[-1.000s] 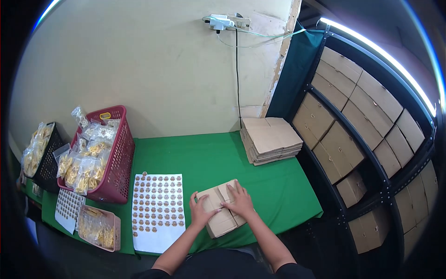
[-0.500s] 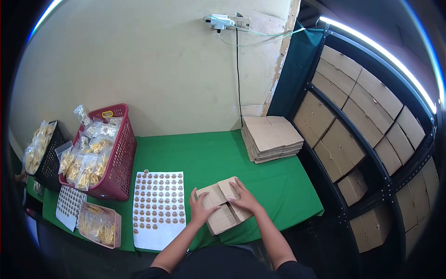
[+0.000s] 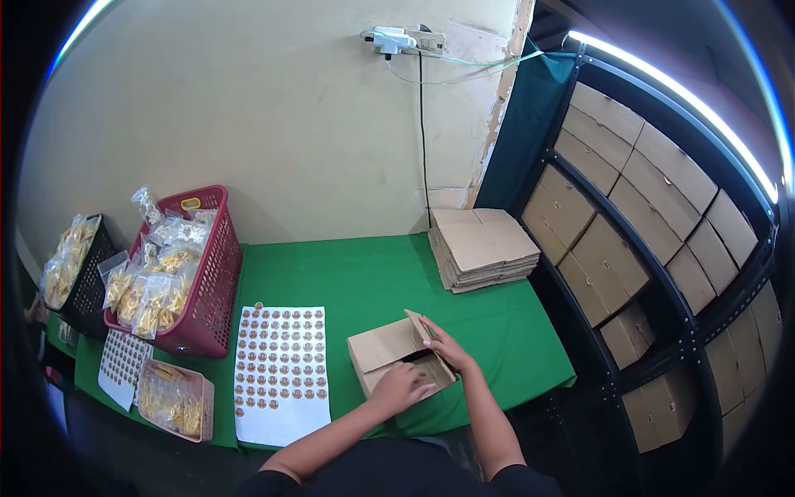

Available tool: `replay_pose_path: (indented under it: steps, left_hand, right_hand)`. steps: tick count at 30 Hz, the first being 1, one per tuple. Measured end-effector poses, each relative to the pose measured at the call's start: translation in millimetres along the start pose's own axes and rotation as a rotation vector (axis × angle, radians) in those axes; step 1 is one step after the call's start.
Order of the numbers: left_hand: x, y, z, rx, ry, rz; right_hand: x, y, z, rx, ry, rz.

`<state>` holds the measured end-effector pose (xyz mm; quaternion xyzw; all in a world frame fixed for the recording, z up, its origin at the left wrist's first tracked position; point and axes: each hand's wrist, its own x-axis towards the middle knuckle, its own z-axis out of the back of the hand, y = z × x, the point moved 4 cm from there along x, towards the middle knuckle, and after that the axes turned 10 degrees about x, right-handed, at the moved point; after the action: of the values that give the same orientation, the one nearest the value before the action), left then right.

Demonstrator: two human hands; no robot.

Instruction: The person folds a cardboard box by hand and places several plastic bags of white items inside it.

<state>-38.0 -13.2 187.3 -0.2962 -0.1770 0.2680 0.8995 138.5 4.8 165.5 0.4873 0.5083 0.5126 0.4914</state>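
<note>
A small brown cardboard box (image 3: 383, 346) sits at the near part of the green table, its top partly unfolded with a dark gap showing. My right hand (image 3: 447, 346) holds the raised right flap (image 3: 411, 331), thumb inside and fingers on the outer side. Over the near side of the opening lies my left hand (image 3: 400, 389), fingers apart and thumb stretched to the right, touching the cardboard. Left of the box is a white sheet (image 3: 281, 418) with rows of round brown stickers.
A red basket (image 3: 217, 273) and a black basket (image 3: 91, 286) hold bagged snacks at the left, near a pink tray (image 3: 207, 406) and another sticker sheet (image 3: 124, 369). Flattened cartons (image 3: 484, 240) are stacked at the back right. Shelves of boxes (image 3: 604, 265) stand right.
The box's top flaps have come up from nearly closed to partly open. My left hand has moved right and over the opening; my right hand has shifted slightly right with the flap.
</note>
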Motion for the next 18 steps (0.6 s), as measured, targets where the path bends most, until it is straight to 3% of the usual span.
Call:
replay_pose_path:
  steps: [1, 2, 4, 6, 8, 10, 13, 18]
  left_hand:
    - [8, -6, -11, 0.106, 0.141, 0.032]
    - [12, -8, -18, 0.104, 0.136, 0.035]
    - [21, -11, -23, 0.474, -0.063, -0.034]
    - [24, -7, -29, 0.450, -0.050, -0.030]
    - [26, -3, -32, 0.424, -0.027, -0.030]
    - [25, -5, -17, 0.300, -0.132, -0.056]
    - [20, -7, -8, 0.210, -0.122, -0.027]
    - [22, -3, -9, 0.113, -0.191, -0.108]
  right_hand:
    - [0, -2, -1, 0.103, -0.004, -0.022]
    - [0, -3, -1, 0.204, -0.008, -0.044]
    - [1, -3, -3, 0.225, 0.000, -0.048]
    - [0, -2, -4, 0.247, -0.003, -0.055]
    - [-2, 1, -4, 0.069, -0.009, 0.015]
    - [-5, 12, -7, 0.109, -0.016, -0.005]
    - [-9, 24, -4, 0.234, -0.061, -0.051]
    - [0, 7, 22, 0.294, -0.120, 0.070]
